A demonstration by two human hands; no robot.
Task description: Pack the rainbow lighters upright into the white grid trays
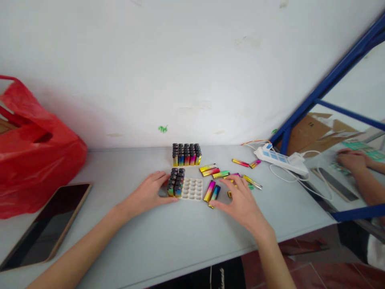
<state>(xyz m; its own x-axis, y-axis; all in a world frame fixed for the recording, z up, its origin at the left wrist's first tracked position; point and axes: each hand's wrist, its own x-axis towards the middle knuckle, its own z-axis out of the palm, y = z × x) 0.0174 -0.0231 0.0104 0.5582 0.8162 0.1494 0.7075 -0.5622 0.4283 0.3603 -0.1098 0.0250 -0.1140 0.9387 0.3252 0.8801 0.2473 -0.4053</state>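
Observation:
My left hand (152,189) curls around the left side of a white tray (192,189) with round pockets, its thumb along the front edge. Two columns of upright lighters (176,182) with black tops fill the tray's left part; the pockets to their right are bare. Over the loose lighters, my right hand (239,198) has its thumb and fingers apart. Its thumb touches the lower end of a blue-and-gold lighter (214,193), which lies beside a pink-and-gold lighter (209,190). Several more lighters (221,174) lie behind and partly under that hand.
A full block of upright lighters (187,154) stands behind the tray, near the wall. At right are a white power strip (281,159) with cables and a blue metal frame (285,138). Beyond it, another person's hands (355,159) show. A phone (45,224) and red bag (39,148) are left.

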